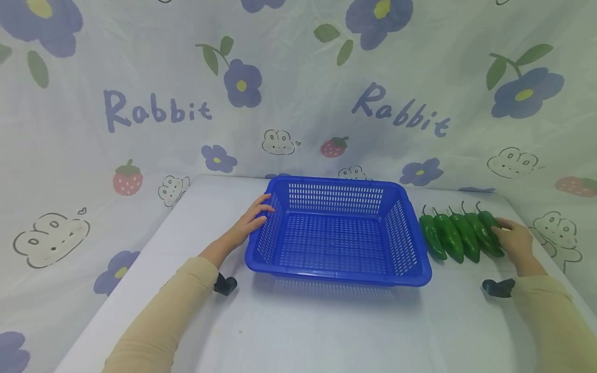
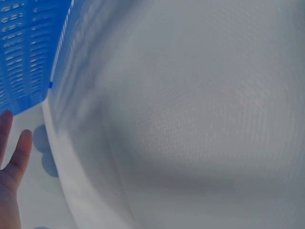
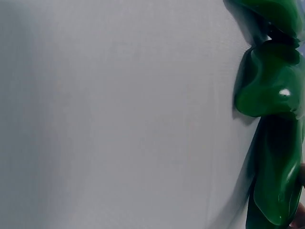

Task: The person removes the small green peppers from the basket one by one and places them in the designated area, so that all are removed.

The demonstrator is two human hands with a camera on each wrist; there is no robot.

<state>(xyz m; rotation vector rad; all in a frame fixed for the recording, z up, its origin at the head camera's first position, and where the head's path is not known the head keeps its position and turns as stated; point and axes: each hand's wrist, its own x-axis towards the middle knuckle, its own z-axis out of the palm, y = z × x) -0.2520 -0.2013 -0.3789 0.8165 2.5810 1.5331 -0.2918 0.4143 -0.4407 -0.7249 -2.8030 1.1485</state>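
Note:
A blue plastic basket (image 1: pixel 338 277) with slotted walls stands on the white-covered table, nothing inside it. My left hand (image 1: pixel 249 221) rests at its left rim, fingers extended and touching the edge; in the left wrist view the hand (image 2: pixel 10 174) shows spread fingers below the basket wall (image 2: pixel 28 57). To the basket's right, several glossy green peppers (image 1: pixel 450 237) lie side by side, stems pointing away. With its fingertips my right hand (image 1: pixel 515 241) pinches the rightmost pepper (image 1: pixel 487 221). The right wrist view shows a pepper (image 3: pixel 279 167) with fingertips at its right side, mostly cut off.
A white cloth covers the table (image 1: pixel 326 331). Behind it hangs a curtain (image 1: pixel 298 114) printed with flowers, strawberries and rabbits. Dark wrist-camera mounts (image 1: pixel 226 285) stick out beside both sleeves.

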